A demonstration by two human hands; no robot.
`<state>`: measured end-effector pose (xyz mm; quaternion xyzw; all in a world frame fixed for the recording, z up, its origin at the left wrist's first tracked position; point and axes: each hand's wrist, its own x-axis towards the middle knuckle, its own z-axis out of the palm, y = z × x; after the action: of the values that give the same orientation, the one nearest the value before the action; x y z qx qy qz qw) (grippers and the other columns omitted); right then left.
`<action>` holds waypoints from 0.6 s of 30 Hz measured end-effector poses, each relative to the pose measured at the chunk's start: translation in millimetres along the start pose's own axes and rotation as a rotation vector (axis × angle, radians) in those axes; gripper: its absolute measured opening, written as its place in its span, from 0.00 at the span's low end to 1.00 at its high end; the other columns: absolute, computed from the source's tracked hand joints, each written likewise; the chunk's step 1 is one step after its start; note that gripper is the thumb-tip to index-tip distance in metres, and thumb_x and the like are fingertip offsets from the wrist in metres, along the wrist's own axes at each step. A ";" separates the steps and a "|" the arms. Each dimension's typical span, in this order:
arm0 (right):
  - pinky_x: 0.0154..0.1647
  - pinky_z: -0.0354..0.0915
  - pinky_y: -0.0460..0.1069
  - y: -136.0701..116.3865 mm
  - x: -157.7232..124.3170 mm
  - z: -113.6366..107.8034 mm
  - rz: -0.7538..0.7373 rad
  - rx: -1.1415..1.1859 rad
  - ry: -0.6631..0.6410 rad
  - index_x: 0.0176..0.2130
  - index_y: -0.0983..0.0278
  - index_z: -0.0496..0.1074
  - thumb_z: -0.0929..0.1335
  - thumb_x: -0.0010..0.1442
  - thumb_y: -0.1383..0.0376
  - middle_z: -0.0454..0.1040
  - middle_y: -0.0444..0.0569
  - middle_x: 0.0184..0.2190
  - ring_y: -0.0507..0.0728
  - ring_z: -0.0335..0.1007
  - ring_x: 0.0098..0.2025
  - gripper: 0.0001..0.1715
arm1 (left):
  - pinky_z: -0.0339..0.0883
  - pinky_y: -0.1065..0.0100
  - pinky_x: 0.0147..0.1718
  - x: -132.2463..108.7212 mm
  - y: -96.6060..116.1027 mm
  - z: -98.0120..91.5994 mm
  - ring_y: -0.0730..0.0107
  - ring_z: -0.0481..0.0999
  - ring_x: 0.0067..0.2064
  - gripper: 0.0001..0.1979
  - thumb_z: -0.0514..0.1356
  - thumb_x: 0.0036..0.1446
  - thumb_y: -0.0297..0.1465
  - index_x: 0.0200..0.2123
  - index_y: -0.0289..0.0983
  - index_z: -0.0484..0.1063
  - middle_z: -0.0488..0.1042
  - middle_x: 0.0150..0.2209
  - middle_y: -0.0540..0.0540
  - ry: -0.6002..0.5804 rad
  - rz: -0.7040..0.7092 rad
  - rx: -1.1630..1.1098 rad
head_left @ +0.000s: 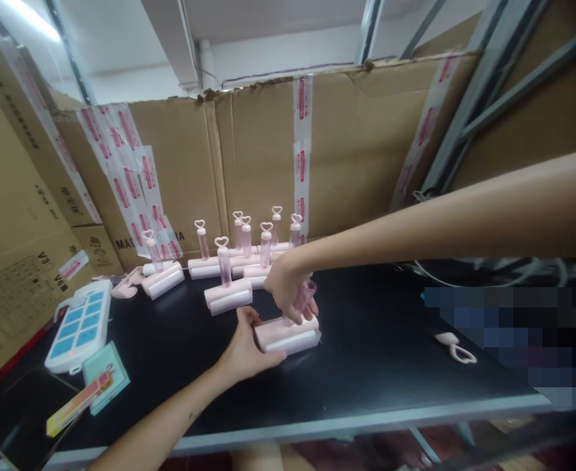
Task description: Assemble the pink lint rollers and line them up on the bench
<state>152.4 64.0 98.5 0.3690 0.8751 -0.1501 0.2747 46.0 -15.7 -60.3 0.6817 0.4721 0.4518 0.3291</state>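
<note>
In the head view, a pale pink roller-shaped piece (288,337) with a white lengthwise strip lies on the black tabletop. My left hand (246,343) grips its left end, the thumb along the front. My right hand (290,288) reaches across from the right, its fingers closed round a clear pink tube (307,292) that stands up from the piece. No heart top shows on this tube. To the right lies a separate pink heart-ring cap (457,347). Behind my hands stand several like pieces, among them a nearby roller (229,296) with an upright tube and heart top.
A white power strip (82,324) with blue sockets lies at left, beside a teal square packet (106,376) and a yellow-pink stick-shaped pack (79,402). A taped cardboard wall (258,157) closes off the back. White cables (474,271) lie at the right rear. A pale edge (366,418) borders the table front.
</note>
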 end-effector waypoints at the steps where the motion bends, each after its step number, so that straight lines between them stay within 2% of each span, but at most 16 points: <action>1: 0.17 0.66 0.49 -3.1 -6.5 -0.4 0.028 -0.005 -0.045 0.17 0.67 0.69 0.74 0.34 0.72 0.67 0.42 0.11 0.57 0.70 0.15 0.10 | 0.60 0.66 0.40 -0.1 0.3 -0.3 0.70 0.62 0.39 0.31 0.68 0.39 0.29 0.37 0.41 0.47 0.55 0.37 0.51 -0.001 -0.001 0.003; 3: 0.17 0.66 0.50 -8.7 -18.2 1.2 0.065 -0.028 -0.082 0.18 0.67 0.69 0.73 0.35 0.73 0.67 0.41 0.10 0.57 0.69 0.15 0.08 | 0.60 0.67 0.39 -0.3 0.5 -0.7 0.70 0.62 0.38 0.30 0.67 0.39 0.28 0.37 0.41 0.47 0.55 0.36 0.51 -0.006 0.004 -0.001; 6: 0.19 0.65 0.50 -14.5 -30.9 5.8 0.074 -0.084 -0.034 0.19 0.67 0.68 0.70 0.41 0.72 0.66 0.42 0.10 0.57 0.69 0.16 0.06 | 0.60 0.69 0.37 -0.3 0.2 -0.9 0.72 0.61 0.37 0.30 0.67 0.39 0.28 0.37 0.41 0.47 0.55 0.36 0.52 0.001 0.012 -0.005; 12: 0.33 0.64 0.55 -18.8 -32.4 13.4 0.069 -0.173 0.123 0.18 0.67 0.68 0.70 0.40 0.72 0.73 0.51 0.18 0.64 0.74 0.31 0.05 | 0.59 0.70 0.35 -1.1 -0.2 -1.1 0.73 0.60 0.35 0.28 0.66 0.41 0.30 0.36 0.41 0.48 0.55 0.35 0.52 0.000 0.002 0.005; 14: 0.32 0.64 0.53 -15.6 -27.3 15.0 0.062 -0.133 0.148 0.17 0.67 0.68 0.70 0.39 0.73 0.73 0.51 0.19 0.63 0.73 0.31 0.07 | 0.58 0.69 0.35 -1.9 0.5 -0.9 0.72 0.60 0.35 0.27 0.66 0.40 0.30 0.35 0.41 0.48 0.55 0.34 0.53 0.007 -0.007 0.043; 18: 0.22 0.62 0.49 -2.3 -8.6 20.3 0.052 0.069 0.208 0.14 0.68 0.67 0.73 0.40 0.71 0.69 0.47 0.13 0.57 0.69 0.21 0.12 | 0.58 0.69 0.34 -3.7 3.9 0.1 0.72 0.60 0.34 0.27 0.66 0.40 0.31 0.33 0.41 0.48 0.54 0.33 0.53 0.030 -0.006 0.090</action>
<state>163.2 48.2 87.4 0.4146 0.8833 -0.1337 0.1731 46.9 -20.5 -58.0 0.6876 0.4988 0.4392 0.2924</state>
